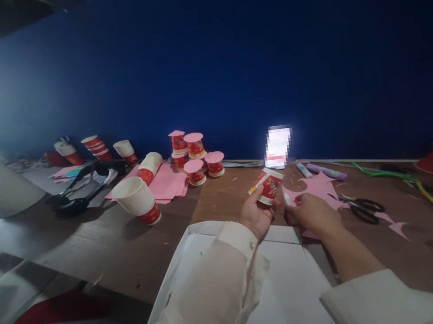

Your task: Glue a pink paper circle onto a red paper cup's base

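My left hand point(258, 216) holds a red paper cup point(270, 186) with gold print, tilted, above the white box lid point(284, 233). Just right of the cup, my right hand point(310, 212) is closed round a small white stick-like object point(288, 199), perhaps a glue stick; its lower part is hidden by the fingers. Cut pink paper point(320, 186) lies behind and beside my right hand. Black-handled scissors point(366, 209) rest on the table to its right.
Stacked white and red cups point(136, 198) and pink sheets point(167, 181) are at left, near red cups with pink discs point(195, 171). A lit phone point(278, 146) leans on the blue partition point(228, 66). Purple tube point(328, 171) and green-yellow strip point(428, 194) lie right.
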Demonstrator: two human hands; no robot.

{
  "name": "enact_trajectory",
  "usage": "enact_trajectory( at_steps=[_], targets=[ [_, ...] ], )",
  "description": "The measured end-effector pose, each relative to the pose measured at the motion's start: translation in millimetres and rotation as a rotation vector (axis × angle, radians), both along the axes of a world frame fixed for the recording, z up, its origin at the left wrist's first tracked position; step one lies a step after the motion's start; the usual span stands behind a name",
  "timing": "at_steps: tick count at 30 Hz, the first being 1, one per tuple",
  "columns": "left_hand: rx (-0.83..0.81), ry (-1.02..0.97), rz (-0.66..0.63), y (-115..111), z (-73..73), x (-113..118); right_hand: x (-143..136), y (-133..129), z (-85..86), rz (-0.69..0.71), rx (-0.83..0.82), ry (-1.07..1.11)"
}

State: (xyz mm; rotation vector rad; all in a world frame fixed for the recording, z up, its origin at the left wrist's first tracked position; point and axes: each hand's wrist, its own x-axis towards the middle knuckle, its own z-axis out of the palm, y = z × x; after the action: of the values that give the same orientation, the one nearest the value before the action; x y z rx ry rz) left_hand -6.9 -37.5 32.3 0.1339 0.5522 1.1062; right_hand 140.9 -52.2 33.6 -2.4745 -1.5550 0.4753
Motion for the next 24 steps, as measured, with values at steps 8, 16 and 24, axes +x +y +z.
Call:
enact_trajectory(
  at_steps=[8,16,24],
  targets=[
    [0.004,-0.035,0.094,5.8,-1.7,-7.2,10.5,-2.3,-3.9,-0.058,0.062,0.021],
    [0.005,-0.046,0.108,8.3,-3.9,-8.0,7.8,-2.9,-3.6,-0.064,0.036,0.009],
    [-0.006,-0.049,0.084,9.1,-4.9,-7.8,7.5,-3.2,-4.8,-0.041,0.016,0.003]
  ],
)
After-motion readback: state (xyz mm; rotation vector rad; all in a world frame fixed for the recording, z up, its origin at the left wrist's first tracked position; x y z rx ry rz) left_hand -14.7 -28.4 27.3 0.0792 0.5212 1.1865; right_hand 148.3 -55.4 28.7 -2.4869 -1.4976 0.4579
